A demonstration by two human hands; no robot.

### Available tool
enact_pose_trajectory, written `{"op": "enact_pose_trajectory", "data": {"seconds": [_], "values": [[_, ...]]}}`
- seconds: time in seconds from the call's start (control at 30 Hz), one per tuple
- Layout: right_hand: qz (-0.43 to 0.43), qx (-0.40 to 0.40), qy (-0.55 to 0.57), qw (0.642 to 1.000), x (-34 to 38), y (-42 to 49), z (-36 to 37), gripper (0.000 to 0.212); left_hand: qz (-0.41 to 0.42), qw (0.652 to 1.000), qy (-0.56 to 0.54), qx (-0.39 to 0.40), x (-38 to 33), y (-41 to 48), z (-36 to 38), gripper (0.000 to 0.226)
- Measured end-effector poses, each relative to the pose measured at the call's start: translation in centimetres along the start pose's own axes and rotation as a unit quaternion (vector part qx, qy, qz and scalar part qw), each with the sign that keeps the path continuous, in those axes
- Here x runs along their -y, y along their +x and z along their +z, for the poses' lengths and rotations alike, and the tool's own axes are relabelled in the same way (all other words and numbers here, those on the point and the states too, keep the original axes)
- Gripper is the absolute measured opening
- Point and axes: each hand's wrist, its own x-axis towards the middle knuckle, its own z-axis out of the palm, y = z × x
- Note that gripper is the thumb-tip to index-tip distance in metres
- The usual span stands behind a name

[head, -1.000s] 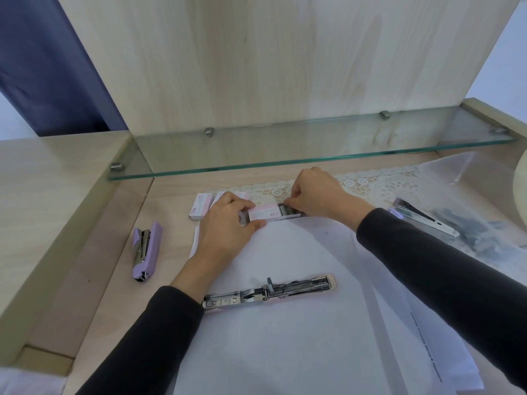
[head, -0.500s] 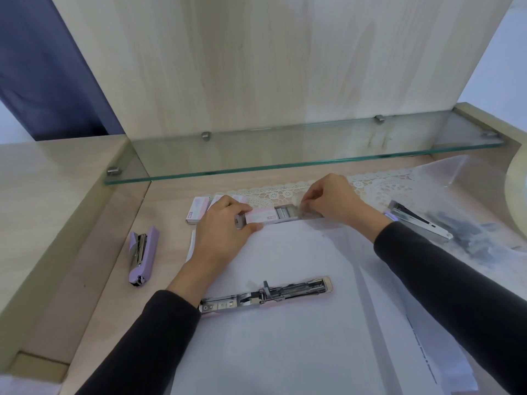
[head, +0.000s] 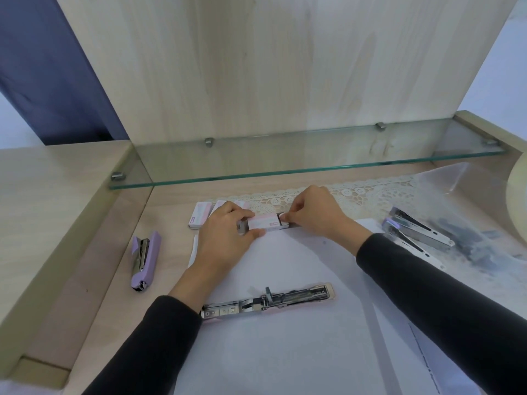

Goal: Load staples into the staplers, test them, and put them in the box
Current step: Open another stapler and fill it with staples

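Two hands meet on one small pink-and-white staple box (head: 261, 223), which lies on the far edge of a white paper sheet (head: 285, 352) spread on the wooden surface (head: 94, 266). The left hand (head: 225, 238) lies palm-down over the box's left end, its fingers curled across the top and the thumb pressed on the near side, so it grips the sleeve; a grey bit of the inner part shows past the sleeve's left end. The right hand (head: 316, 216) comes in from the other side with knuckles raised, thumb and forefinger pinching the box's right end, the other fingers tucked behind. Both forearms, in dark sleeves (head: 427, 295), run back toward the camera and spread apart. Nearer the camera than the box, on the same sheet, a long metal stapler (head: 268, 300) lies swung open flat, its channel facing up. Just left of the box and partly behind the left hand lie more little staple boxes (head: 199, 215). Farther left, off the paper, a purple stapler (head: 144, 259) lies on its side. Right of the box, two metal staplers (head: 419, 232) lie beside a clear plastic bag (head: 470, 238) with dark contents that are too blurred to tell. Beyond the box runs a lace mat (head: 356, 192), and above that a glass shelf (head: 285, 163).
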Motion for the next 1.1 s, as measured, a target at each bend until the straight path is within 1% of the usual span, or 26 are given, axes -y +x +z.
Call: {"op": "enact_pose_trajectory", "data": {"seconds": [0.1,0.2,0.23,0.3,0.33,0.43,0.5,0.57,0.67,0.7,0.77,0.8,0.9,0.93,1.03,1.1], "values": [[-0.019,0.016,-0.003,1.000,0.7,-0.1,0.4,0.017,-0.001,1.000,-0.002,-0.001,0.1,0.0,0.1,0.040],[-0.031,0.031,-0.012,0.999,0.9,-0.2,0.6,0.028,0.000,1.000,0.000,-0.003,0.1,0.1,0.1,0.041],[-0.034,0.031,-0.007,0.999,0.8,-0.2,0.5,0.027,0.001,1.000,0.002,-0.003,0.2,0.1,0.1,0.041],[-0.041,0.025,0.018,0.999,0.4,-0.2,0.2,0.017,0.001,1.000,0.002,-0.003,0.2,0.1,0.1,0.040],[-0.042,0.023,0.032,0.998,0.3,-0.3,0.1,0.015,0.002,1.000,0.004,-0.002,0.1,0.1,0.1,0.040],[-0.048,0.018,0.061,0.997,-0.1,-0.7,-0.2,0.020,0.007,1.000,0.008,-0.003,0.3,0.1,0.0,0.040],[-0.058,0.006,0.068,0.996,-0.3,-1.0,-0.6,0.024,0.005,1.000,-0.003,-0.005,0.4,0.1,-0.2,0.042],[-0.060,-0.003,0.083,0.995,-0.5,-1.5,-1.1,0.023,0.006,1.000,-0.019,-0.006,0.3,0.2,-0.5,0.044],[-0.053,-0.003,0.111,0.992,-0.7,-2.4,-1.9,0.029,0.002,0.999,-0.039,0.009,0.1,0.0,-1.3,0.044],[-0.048,-0.002,0.112,0.993,-0.7,-2.8,-2.2,0.028,0.006,0.999,-0.036,0.017,0.1,-0.1,-1.7,0.042],[-0.045,0.001,0.107,0.993,-0.8,-3.8,-2.9,0.018,0.021,0.999,-0.021,0.036,0.0,-0.8,-2.8,0.036],[-0.050,0.003,0.104,0.993,-0.8,-4.4,-3.2,0.013,0.029,0.999,-0.016,0.041,0.0,-1.3,-3.3,0.032],[-0.075,0.004,0.104,0.992,-0.9,-6.6,-3.6,0.009,0.041,0.997,-0.013,0.057,-0.4,-3.5,-4.3,0.016],[-0.084,0.006,0.102,0.991,-0.8,-7.3,-3.7,0.008,0.043,0.997,-0.015,0.063,-0.6,-4.4,-4.4,0.014],[-0.101,0.016,0.093,0.990,-0.8,-9.2,-3.5,0.008,0.042,0.995,-0.034,0.083,-1.0,-7.1,-4.3,0.022],[-0.112,0.024,0.081,0.990,-0.8,-10.3,-3.2,0.008,0.051,0.992,-0.035,0.107,-1.3,-8.9,-4.1,0.022]]}}
